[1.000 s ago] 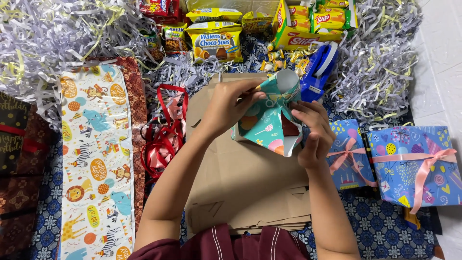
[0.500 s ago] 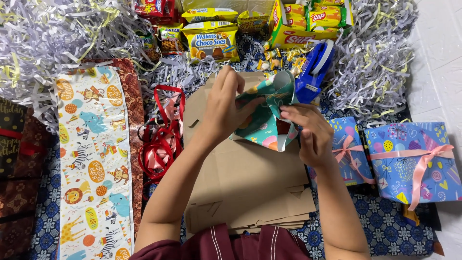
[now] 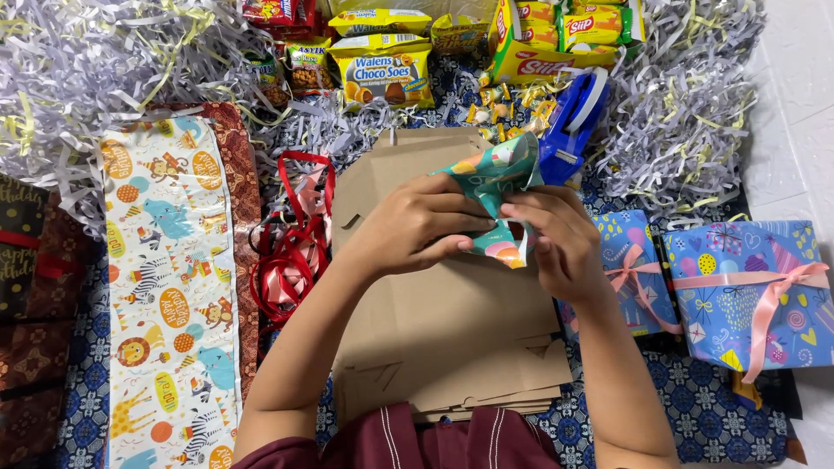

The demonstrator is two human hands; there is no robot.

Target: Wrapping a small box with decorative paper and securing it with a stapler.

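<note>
Left hand (image 3: 417,227) and right hand (image 3: 560,239) meeting above a stack of flat brown cardboard sheets (image 3: 452,347), both closed on a small item wrapped in teal patterned paper (image 3: 495,187). Left grip pressed together on the wrap's left edge, fingers curled over the top and thumb beneath; right grip pinching the lower right corner, fingertips (image 3: 521,213) tight against the paper. Wrapped item held off the cardboard, tilted, upper end pointing toward a blue tape dispenser (image 3: 573,117) lying just behind it. To the left of the cardboard, a tangle of red ribbon (image 3: 291,252), and beyond that a long sheet of wrapping paper printed with cartoon animals (image 3: 165,295), laid over a dark red patterned cloth (image 3: 248,191). To the right, two finished blue gift boxes tied with pink ribbon: a smaller one (image 3: 630,269) partly hidden behind the right wrist, a larger one (image 3: 751,291) near the edge of the view. Along the top, heaps of shredded silver and yellow paper (image 3: 95,78), with yellow and red snack packets (image 3: 382,69) and a few small wrapped sweets (image 3: 499,100) between them. Underneath everything, a blue floral mat (image 3: 686,408). At the bottom edge, a maroon garment (image 3: 408,443) on the person's chest.
</note>
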